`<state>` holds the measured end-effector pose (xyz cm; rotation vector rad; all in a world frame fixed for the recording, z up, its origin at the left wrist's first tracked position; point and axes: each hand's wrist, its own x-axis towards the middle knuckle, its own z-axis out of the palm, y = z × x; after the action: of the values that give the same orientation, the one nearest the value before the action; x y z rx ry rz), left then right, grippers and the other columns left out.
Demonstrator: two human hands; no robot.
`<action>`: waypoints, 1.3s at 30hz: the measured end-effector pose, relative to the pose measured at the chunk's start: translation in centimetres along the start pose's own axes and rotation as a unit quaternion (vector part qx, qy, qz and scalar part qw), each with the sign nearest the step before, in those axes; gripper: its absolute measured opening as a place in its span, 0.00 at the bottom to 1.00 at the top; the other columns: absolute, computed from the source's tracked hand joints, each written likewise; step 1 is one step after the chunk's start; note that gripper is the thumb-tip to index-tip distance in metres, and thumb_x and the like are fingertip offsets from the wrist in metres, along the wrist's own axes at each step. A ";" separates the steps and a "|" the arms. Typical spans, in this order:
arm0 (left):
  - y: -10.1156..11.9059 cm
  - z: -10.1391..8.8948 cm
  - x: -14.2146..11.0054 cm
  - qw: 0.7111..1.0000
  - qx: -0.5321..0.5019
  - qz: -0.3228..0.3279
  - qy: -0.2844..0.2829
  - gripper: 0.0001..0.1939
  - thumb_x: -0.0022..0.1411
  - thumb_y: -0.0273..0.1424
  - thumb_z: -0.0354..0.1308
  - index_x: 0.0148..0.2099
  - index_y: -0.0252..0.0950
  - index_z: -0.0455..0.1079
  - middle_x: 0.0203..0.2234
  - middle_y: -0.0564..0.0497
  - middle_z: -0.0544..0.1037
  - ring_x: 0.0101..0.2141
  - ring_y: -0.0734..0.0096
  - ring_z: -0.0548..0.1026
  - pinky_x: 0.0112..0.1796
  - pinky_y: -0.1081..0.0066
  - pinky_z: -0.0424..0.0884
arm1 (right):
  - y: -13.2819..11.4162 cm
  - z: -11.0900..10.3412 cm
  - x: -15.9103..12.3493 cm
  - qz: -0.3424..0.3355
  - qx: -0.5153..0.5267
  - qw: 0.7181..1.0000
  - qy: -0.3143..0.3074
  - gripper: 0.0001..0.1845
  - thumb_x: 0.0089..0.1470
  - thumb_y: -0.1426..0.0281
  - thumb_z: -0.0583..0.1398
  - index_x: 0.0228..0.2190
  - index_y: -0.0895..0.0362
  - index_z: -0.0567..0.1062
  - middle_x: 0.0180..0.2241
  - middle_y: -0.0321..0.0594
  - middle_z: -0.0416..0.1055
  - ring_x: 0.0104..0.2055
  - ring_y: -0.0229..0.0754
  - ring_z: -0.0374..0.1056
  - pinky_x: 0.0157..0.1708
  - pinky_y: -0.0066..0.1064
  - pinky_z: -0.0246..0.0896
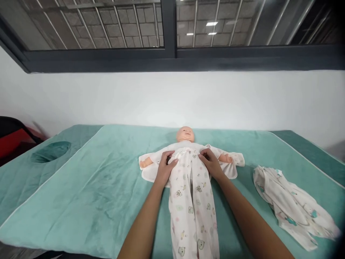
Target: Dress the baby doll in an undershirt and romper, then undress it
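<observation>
A baby doll (185,134) lies on its back with its head toward the wall and its arms spread. White printed baby pants (192,201) stretch from its waist toward me, with small bear figures on them. Beneath the doll's arms an open white baby shirt (150,173) is spread out. My left hand (165,168) is closed on the left edge of the pants' waist, thumb on top. On the opposite edge, my right hand (211,162) grips the waist too, fingers bent. The doll's legs are hidden by the cloth.
A green padded bed cover (88,187) lies under everything, with a round hole (51,151) at its left end. Crumpled white printed baby clothing (293,205) rests at the right. Behind the bed are a white wall (121,97) and a dark window frame (169,61).
</observation>
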<state>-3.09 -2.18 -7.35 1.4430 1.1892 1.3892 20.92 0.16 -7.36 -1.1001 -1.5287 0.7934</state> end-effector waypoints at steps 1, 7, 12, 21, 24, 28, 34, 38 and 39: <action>0.3 -0.4 -0.1 1.000 -0.007 -0.007 -0.025 0.25 0.56 0.41 0.63 0.55 0.40 0.67 0.49 0.47 0.72 0.52 0.60 0.69 0.55 0.62 0.65 | -0.1 -0.2 -0.1 0.000 0.001 1.000 -0.009 0.13 0.56 0.58 0.61 0.31 0.54 0.69 0.31 0.34 0.64 0.34 0.40 0.59 0.37 0.33 0.55; 2.4 -2.4 -1.0 0.983 -0.008 -0.037 -0.180 0.41 0.47 0.37 0.71 0.62 0.45 0.62 0.60 0.46 0.64 0.61 0.54 0.62 0.58 0.62 0.62 | -0.1 -1.0 -0.3 0.023 0.053 0.997 -0.055 0.17 0.53 0.58 0.64 0.25 0.54 0.63 0.27 0.31 0.59 0.31 0.38 0.54 0.33 0.31 0.52; 2.0 -2.2 -1.2 0.988 0.000 -0.068 -0.138 0.35 0.45 0.36 0.73 0.56 0.42 0.66 0.50 0.48 0.70 0.52 0.59 0.68 0.50 0.65 0.67 | 0.4 -1.1 -0.2 0.038 0.126 0.990 -0.057 0.19 0.51 0.59 0.66 0.24 0.54 0.62 0.27 0.32 0.58 0.30 0.37 0.54 0.31 0.30 0.51; 1.6 -1.2 -1.8 0.994 0.096 -0.005 -0.059 0.12 0.52 0.38 0.67 0.31 0.37 0.70 0.29 0.53 0.70 0.33 0.68 0.68 0.38 0.68 0.66 | -1.2 -1.1 -1.0 -0.056 0.027 0.998 0.012 0.18 0.53 0.62 0.64 0.21 0.54 0.63 0.32 0.37 0.66 0.38 0.42 0.62 0.42 0.36 0.58; 1.3 -0.7 -2.3 0.994 0.107 0.018 -0.005 0.10 0.54 0.37 0.65 0.30 0.38 0.69 0.26 0.54 0.70 0.32 0.69 0.68 0.37 0.68 0.66 | -2.0 -1.2 -1.7 -0.070 0.001 0.998 -0.001 0.17 0.56 0.62 0.63 0.21 0.53 0.63 0.30 0.37 0.67 0.35 0.42 0.62 0.39 0.37 0.59; 0.7 -0.4 -2.5 0.994 0.107 0.010 0.023 0.07 0.54 0.34 0.63 0.31 0.38 0.70 0.28 0.54 0.72 0.32 0.70 0.69 0.36 0.70 0.65 | -2.1 -1.5 -2.3 -0.079 -0.027 0.996 -0.038 0.20 0.59 0.62 0.61 0.20 0.53 0.62 0.24 0.35 0.64 0.30 0.41 0.60 0.34 0.36 0.58; 2.0 -2.4 -1.7 0.987 0.081 -0.073 -0.119 0.08 0.54 0.34 0.63 0.35 0.38 0.70 0.31 0.53 0.71 0.34 0.68 0.69 0.36 0.71 0.66 | -2.6 -2.9 -2.3 -0.031 -0.028 0.984 -0.171 0.20 0.59 0.60 0.61 0.22 0.54 0.61 0.24 0.33 0.58 0.27 0.38 0.54 0.27 0.32 0.50; 3.5 -4.5 -1.5 0.949 0.122 -0.088 -0.276 0.29 0.43 0.37 0.72 0.49 0.42 0.70 0.45 0.48 0.72 0.46 0.57 0.71 0.44 0.64 0.69 | -4.2 -4.5 -2.3 0.016 -0.049 0.966 -0.253 0.20 0.45 0.60 0.70 0.34 0.52 0.66 0.33 0.34 0.62 0.32 0.38 0.57 0.29 0.29 0.55; 3.7 -4.7 -1.5 0.944 0.131 -0.083 -0.292 0.31 0.42 0.37 0.73 0.50 0.43 0.70 0.47 0.47 0.71 0.48 0.55 0.70 0.46 0.63 0.69 | -4.4 -4.7 -2.3 0.018 -0.052 0.961 -0.271 0.23 0.43 0.60 0.71 0.35 0.52 0.66 0.34 0.34 0.62 0.33 0.39 0.57 0.29 0.29 0.56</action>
<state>-7.35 -4.88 -3.75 1.7309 1.0885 0.6248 24.47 -3.84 -3.10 -1.0358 -2.0282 1.1141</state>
